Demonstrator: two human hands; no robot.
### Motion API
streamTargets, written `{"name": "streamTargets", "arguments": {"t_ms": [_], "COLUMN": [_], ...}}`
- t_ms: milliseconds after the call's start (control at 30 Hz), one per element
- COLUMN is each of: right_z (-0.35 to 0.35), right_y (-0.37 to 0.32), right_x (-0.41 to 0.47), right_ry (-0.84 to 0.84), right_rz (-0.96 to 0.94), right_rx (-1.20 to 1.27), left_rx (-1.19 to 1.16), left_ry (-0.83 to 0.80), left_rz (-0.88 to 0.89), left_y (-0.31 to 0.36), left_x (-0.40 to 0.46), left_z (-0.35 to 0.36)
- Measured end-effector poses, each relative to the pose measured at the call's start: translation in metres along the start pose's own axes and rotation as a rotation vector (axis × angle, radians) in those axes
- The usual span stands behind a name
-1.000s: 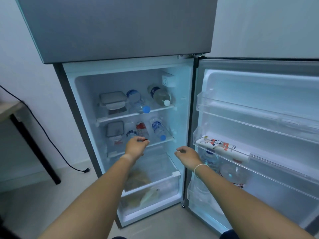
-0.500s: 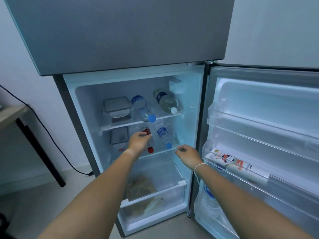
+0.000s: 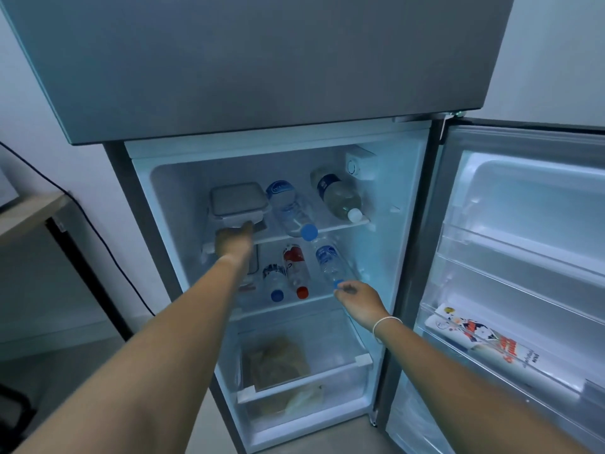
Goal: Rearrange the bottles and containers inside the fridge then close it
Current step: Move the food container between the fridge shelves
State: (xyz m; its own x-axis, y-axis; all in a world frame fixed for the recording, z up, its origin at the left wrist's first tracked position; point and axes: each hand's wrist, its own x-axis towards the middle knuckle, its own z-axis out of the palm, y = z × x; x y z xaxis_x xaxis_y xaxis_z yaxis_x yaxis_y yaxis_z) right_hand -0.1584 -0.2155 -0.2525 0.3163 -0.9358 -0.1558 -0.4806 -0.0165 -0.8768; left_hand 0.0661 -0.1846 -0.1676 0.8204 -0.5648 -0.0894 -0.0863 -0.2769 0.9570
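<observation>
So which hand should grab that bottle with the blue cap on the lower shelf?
The right hand, probably. Its fingers are already at the blue cap of the bottle lying on the lower shelf, while the left hand is up at the lidded container on the upper shelf.

Brushed matt metal fridge (image 3: 262,60) (clear plastic bottles (image 3: 291,211) inside).
</observation>
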Motion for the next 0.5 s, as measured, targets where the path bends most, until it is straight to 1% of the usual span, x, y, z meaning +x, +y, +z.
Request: {"name": "streamTargets", "arguments": {"t_ms": [67, 133, 333, 500], "right_z": [0.008, 0.015, 0.033, 0.041], "right_y": [-0.003, -0.007, -0.021, -0.039], "right_x": [0.006, 0.011, 0.024, 0.028], "right_ry": [-0.017, -0.035, -0.062, -0.07], "right_rz": [0.004, 0.002, -0.008, -0.065], "right_rx": [0.005, -0.004, -0.005, -0.001], "left_rx": [-0.084, -0.101, -0.124, -0.232], "left_ry": [0.085, 0.128, 0.071, 0.02], "left_rz": [-0.07, -0.093, -0.134, -0.192], "left_y": [-0.001, -0.001, 0.003, 0.002], "left_x": [0.014, 0.023, 0.049, 0.061], "left_z": [-0.003, -0.007, -0.012, -0.014]}}
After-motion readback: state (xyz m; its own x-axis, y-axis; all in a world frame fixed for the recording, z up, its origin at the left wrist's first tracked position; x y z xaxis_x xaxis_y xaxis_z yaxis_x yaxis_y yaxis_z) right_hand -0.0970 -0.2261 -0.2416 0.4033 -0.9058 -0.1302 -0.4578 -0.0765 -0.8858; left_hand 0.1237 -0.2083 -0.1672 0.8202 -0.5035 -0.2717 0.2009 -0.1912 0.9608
